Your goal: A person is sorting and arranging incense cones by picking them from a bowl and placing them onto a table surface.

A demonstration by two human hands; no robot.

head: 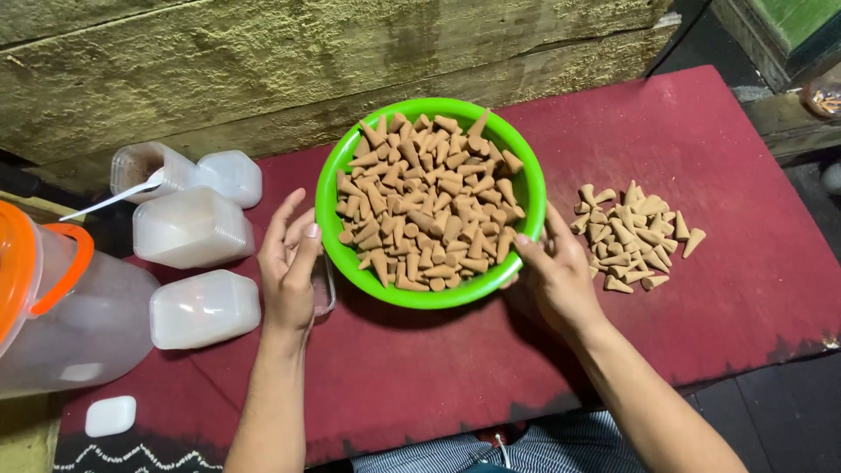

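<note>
A round bright-green plastic bowl [526,188], heaped with small tan cone-shaped incense pieces [429,201], is set on the dark red cloth-covered counter [727,289], close to the rough stone wall [263,61] behind it. The bowl's lower right rim is touched by the right hand [554,271], whose fingers are loosely curled with the thumb laid against the rim. The left hand [289,263] is held open and upright just beside the bowl's left edge, next to a small clear container [324,285]; nothing is gripped by it. A loose pile of the same tan cones [635,236] is spread on the counter to the right. White lidded plastic boxes [193,228] and an orange-lidded clear jug [61,307] are placed at the left.
</note>
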